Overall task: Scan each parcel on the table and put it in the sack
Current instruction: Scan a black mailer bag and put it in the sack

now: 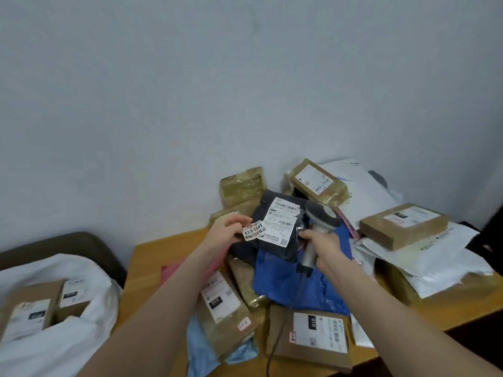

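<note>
Both arms reach out straight over the wooden table (147, 268). The left hand (230, 229) pinches the edge of a soft, dark grey bag parcel (275, 240) and holds it up above the pile, with its white label (281, 216) facing up. The right hand (325, 247) is wrapped tight round the handle of the grey scanner (322, 214). The scanner's fat head sits just beside the label. It may be touching the bag, but that is hard to see. Under them lie a crinkly blue bag (299, 289) and flat brown boxes (307, 338). The white sack (81, 270) sits low on the left with more boxes inside.
</note>
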